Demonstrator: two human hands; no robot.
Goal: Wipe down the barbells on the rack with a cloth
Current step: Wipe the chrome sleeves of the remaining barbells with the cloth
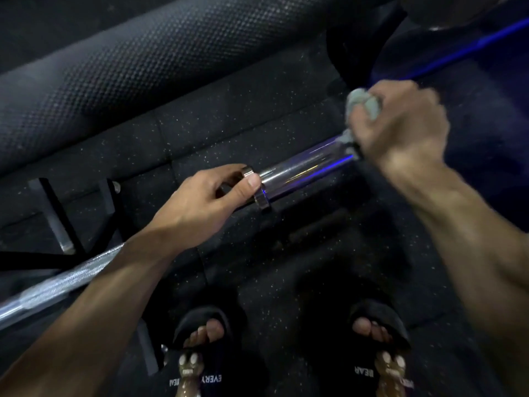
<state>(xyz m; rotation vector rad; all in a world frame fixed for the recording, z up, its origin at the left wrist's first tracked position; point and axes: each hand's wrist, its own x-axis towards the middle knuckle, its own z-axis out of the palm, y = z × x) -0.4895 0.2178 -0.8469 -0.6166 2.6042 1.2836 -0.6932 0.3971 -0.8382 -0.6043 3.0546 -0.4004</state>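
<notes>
the wiping is under way, it seems. the barbell (300, 169) runs from the lower left of the frame up to the middle right. its shiny sleeve end is being rubbed; the rough shaft at the lower left looks yet to be done. the grey cloth (362, 106) is bunched in the right hand (400, 124), curled tight round the sleeve tip. the collar (254, 186) is pinched by the left hand (206, 196).

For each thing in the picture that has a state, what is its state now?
Left hand: grips the barbell at its collar.
Right hand: clutches the cloth on the sleeve's far end.
Cloth: bunched up, pressed against the sleeve.
Barbell: lying level, sleeve bare of plates.
Slippers: worn on both feet.
</notes>
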